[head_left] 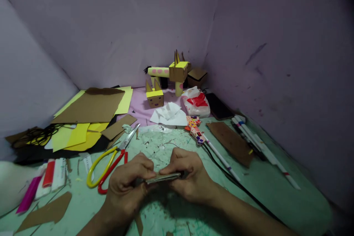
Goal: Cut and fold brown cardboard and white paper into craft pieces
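Between my two hands is a small piece of cardboard point(163, 178), seen nearly edge-on, with layered edges facing me. My left hand point(128, 182) pinches its left end with thumb and fingers. My right hand point(189, 175) grips the right end the same way, its thumb on top. The underside and part of both ends are hidden by my fingers. To the left of my left hand lie scissors point(117, 155) with one yellow and one red handle, blades apart and pointing away from me.
Behind stand a cardboard animal figure point(178, 72) and a small box head with ears point(155, 97). Cardboard sheets point(91, 105) lie back left, glue tubes point(58, 173) at left. A floral-wrapped glue gun point(195, 129) with a black cord, a brown cardboard piece point(231, 142) and markers point(254, 136) lie right.
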`<state>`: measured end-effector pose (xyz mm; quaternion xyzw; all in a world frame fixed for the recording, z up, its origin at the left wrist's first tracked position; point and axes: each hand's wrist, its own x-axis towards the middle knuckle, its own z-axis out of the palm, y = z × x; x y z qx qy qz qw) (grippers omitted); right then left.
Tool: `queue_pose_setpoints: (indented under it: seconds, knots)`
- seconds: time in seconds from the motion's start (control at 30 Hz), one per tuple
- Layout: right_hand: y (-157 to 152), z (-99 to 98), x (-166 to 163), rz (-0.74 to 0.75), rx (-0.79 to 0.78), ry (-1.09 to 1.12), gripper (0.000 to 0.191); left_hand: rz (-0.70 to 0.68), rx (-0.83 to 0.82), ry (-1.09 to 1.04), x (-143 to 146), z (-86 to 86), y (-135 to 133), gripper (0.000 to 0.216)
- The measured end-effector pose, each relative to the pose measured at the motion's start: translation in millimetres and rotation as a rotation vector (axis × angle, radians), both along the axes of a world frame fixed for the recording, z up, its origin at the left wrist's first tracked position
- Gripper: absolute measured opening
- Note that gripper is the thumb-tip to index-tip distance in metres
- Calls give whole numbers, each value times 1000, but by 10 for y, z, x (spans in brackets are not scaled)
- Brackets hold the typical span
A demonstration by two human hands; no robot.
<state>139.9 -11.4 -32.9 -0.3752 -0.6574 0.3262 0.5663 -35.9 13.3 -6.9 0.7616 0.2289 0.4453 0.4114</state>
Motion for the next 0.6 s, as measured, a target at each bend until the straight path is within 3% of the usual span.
queue_pose_setpoints:
  seconds: [0.13, 0.23, 0.4, 0.6]
  knots:
    - [-21, -13, 29, -8, 85, -31, 16, -33, -14, -34, -10, -38, -3, 23]
    - [-32, 4, 26, 8, 62, -7, 12, -19, -130, -50, -1, -50, -12, 19]
    - [-43, 77, 16, 7, -155, 68, 10, 12, -443, -60, 40, -37, -44, 10]
    - [-22, 109, 43, 30, -346, 73, 11, 61, -473, -18, 65, -16, -70, 11]
